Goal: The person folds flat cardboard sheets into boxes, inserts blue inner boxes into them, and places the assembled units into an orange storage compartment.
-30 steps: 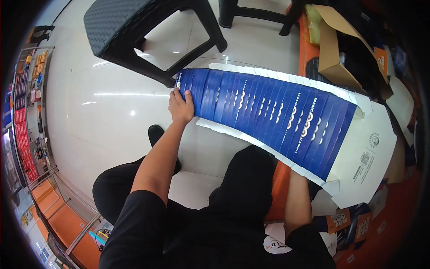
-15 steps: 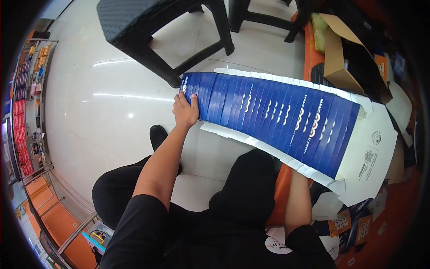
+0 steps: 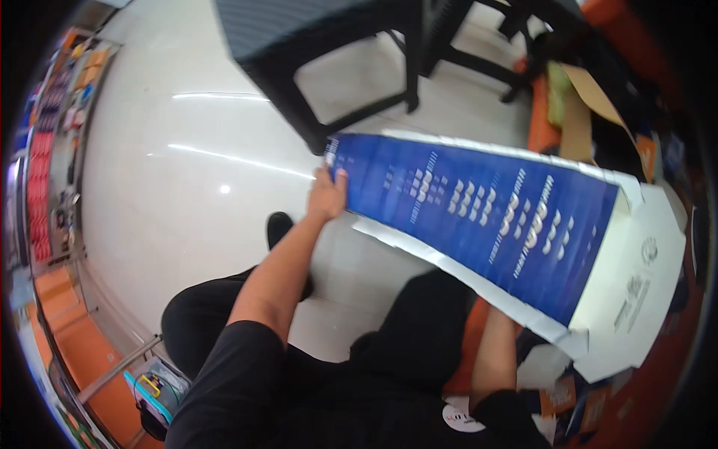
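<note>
A long, fanned row of overlapping flat cartons (image 3: 464,213), blue with white side flaps, stretches across in front of me. My left hand (image 3: 327,196) is closed around its narrow left end, the thumb on top. At the right end lies the white, uncovered face of the last carton (image 3: 636,277), with small dark printing. My right forearm (image 3: 495,348) reaches up beneath the row near that wide end; the cartons hide the hand and its fingers. Motion blurs the blue faces.
A black plastic stool (image 3: 321,45) stands just beyond the left end, with another stool (image 3: 479,67) behind it. At the right, an open brown cardboard box (image 3: 577,123) sits on an orange surface among scattered cartons. Stocked shelves (image 3: 52,142) line the far left.
The whole view has shifted, so the cartons, stools and floor all appear further right and lower. The left hand keeps its hold on the row's end. The picture is blurrier now.
</note>
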